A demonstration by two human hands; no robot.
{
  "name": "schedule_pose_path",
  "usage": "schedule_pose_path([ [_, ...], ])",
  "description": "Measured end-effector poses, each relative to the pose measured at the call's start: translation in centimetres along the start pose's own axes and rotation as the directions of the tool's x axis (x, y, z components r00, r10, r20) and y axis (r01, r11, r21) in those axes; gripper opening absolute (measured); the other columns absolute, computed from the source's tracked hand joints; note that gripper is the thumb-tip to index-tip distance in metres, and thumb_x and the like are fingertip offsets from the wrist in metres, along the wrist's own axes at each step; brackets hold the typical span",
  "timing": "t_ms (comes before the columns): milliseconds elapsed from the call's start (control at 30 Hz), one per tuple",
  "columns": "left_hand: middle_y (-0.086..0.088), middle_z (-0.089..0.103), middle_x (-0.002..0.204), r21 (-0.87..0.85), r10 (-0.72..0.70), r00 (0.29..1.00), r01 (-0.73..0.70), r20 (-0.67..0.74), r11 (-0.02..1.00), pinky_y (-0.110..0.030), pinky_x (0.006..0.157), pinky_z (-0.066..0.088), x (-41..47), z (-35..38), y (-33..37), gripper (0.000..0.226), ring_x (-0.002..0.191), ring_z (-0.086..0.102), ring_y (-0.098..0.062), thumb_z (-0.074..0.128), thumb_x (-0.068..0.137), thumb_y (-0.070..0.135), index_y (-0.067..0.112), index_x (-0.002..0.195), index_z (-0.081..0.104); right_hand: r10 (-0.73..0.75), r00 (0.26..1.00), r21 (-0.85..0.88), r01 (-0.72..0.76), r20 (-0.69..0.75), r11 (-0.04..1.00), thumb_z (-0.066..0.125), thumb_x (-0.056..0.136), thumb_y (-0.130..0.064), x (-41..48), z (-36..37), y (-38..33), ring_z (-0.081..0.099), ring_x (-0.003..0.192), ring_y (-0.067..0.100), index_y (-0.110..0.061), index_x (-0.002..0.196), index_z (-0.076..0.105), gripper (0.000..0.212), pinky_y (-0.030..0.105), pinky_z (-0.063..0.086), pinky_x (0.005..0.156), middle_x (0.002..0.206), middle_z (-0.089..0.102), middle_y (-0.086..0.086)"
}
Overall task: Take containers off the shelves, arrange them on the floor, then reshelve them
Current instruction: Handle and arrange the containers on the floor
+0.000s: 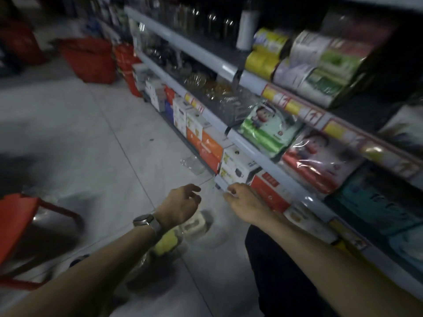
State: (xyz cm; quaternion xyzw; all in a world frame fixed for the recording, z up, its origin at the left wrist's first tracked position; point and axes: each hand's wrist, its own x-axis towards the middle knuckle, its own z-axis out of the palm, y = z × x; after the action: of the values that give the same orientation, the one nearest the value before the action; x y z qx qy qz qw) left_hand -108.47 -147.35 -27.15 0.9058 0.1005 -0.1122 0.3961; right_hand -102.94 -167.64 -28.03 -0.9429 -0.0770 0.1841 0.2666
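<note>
Tiled floor [96, 138], clear container [192, 164], empty hands

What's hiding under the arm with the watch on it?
Under the left forearm something yellow lies on the floor, with a pale container beside it, just below the left hand. Both are blurred, and the arm covers the rest.
</note>
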Motion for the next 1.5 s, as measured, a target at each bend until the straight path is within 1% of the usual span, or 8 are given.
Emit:
schedule_pose_path([
  [133, -0.006, 0.066, 0.135, 0.111, 0.118, 0.993, -0.114, -0.022, 0.987, -0.031, 0.099, 0.048, -2.0, -2.2, 5.7, 0.039, 0.119, 0.062, -0.027, 0.052, 0.102, 0.025, 0.020, 0.140, 0.060, -0.028, 0.994, -0.053, 0.023, -0.103, 0.998, 0.046, 0.101, -0.052, -3.6, -4.7, -1.1, 0.056, 0.131, 0.025, -0.023, 0.149, 0.052, 0.056, 0.040, 0.047, 0.106, 0.150, 0.054, 0.003],
  [367, -0.002, 0.063, 0.132, 0.128, 0.324, 0.946, -0.319, -0.018, 0.939, -0.021, 0.079, 0.048, -6.0, -4.7, 15.7, 0.039, 0.111, 0.061, -0.018, 0.052, 0.103, 0.028, 0.020, 0.141, 0.056, -0.054, 0.945, -0.071, 0.033, -0.322, 0.997, 0.047, 0.098, -0.051, -10.2, -14.6, -1.4, 0.060, 0.121, 0.021, -0.024, 0.140, 0.058, 0.051, 0.041, 0.051, 0.099, 0.139, 0.060, 0.000],
  [533, -0.005, 0.067, 0.132, 0.205, 0.457, 0.888, -0.438, -0.050, 0.875, -0.039, 0.098, 0.053, -9.1, -5.1, 22.4, 0.048, 0.117, 0.064, -0.027, 0.048, 0.093, 0.042, 0.027, 0.137, 0.059, -0.055, 0.890, -0.078, 0.021, -0.452, 0.997, 0.044, 0.093, -0.058, -15.5, -20.4, -0.4, 0.062, 0.114, 0.023, -0.030, 0.124, 0.062, 0.046, 0.039, 0.052, 0.091, 0.126, 0.064, -0.003],
  [667, -0.006, 0.067, 0.135, 0.229, 0.559, 0.828, -0.536, -0.045, 0.813, -0.035, 0.098, 0.051, -11.2, -4.4, 28.6, 0.046, 0.120, 0.064, -0.027, 0.056, 0.098, 0.034, 0.024, 0.142, 0.057, -0.094, 0.822, -0.149, 0.011, -0.561, 0.989, 0.048, 0.100, -0.052, -20.4, -24.9, 1.0, 0.055, 0.127, 0.023, -0.028, 0.137, 0.058, 0.045, 0.039, 0.048, 0.101, 0.137, 0.059, -0.001],
  [933, -0.009, 0.073, 0.117, 0.233, 0.743, 0.666, -0.715, -0.059, 0.660, -0.033, 0.086, 0.048, -15.1, -1.0, 40.8, 0.026, 0.111, 0.065, -0.032, 0.062, 0.096, 0.022, 0.014, 0.120, 0.068, -0.070, 0.689, -0.167, -0.075, -0.721, 0.983, 0.048, 0.100, -0.054, -29.4, -33.8, 5.3, 0.053, 0.132, 0.021, -0.033, 0.137, 0.057, 0.044, 0.036, 0.046, 0.103, 0.141, 0.057, -0.006],
  [1167, 0.000, 0.069, 0.116, 0.044, 0.793, 0.608, -0.792, -0.032, 0.609, -0.028, 0.076, 0.048, -17.6, 3.5, 49.7, 0.036, 0.092, 0.068, -0.022, 0.061, 0.096, 0.026, 0.021, 0.131, 0.062, -0.051, 0.538, -0.175, -0.181, -0.841, 0.968, 0.050, 0.101, -0.047, -37.2, -39.6, 9.5, 0.048, 0.133, 0.017, -0.029, 0.144, 0.054, 0.047, 0.035, 0.043, 0.100, 0.146, 0.054, -0.009],
  [1300, -0.003, 0.066, 0.127, 0.035, 0.843, 0.538, -0.842, -0.029, 0.538, -0.031, 0.089, 0.050, -19.2, 6.7, 54.0, 0.039, 0.109, 0.065, -0.024, 0.063, 0.096, 0.025, 0.022, 0.135, 0.060, -0.062, 0.453, -0.193, -0.250, -0.889, 0.949, 0.055, 0.097, -0.041, -41.4, -42.6, 13.0, 0.051, 0.130, 0.022, -0.025, 0.135, 0.059, 0.042, 0.035, 0.045, 0.100, 0.139, 0.058, -0.002],
  [1500, -0.004, 0.069, 0.115, 0.087, 0.915, 0.403, -0.911, -0.018, 0.403, -0.021, 0.076, 0.039, -21.4, 10.5, 58.8, 0.038, 0.109, 0.064, -0.024, 0.058, 0.098, 0.017, 0.014, 0.136, 0.059, 0.068, 0.387, -0.071, -0.334, -0.919, 0.940, 0.061, 0.093, -0.033, -45.3, -44.3, 17.5, 0.052, 0.126, 0.027, -0.016, 0.139, 0.055, 0.049, 0.038, 0.047, 0.101, 0.137, 0.054, 0.006],
])
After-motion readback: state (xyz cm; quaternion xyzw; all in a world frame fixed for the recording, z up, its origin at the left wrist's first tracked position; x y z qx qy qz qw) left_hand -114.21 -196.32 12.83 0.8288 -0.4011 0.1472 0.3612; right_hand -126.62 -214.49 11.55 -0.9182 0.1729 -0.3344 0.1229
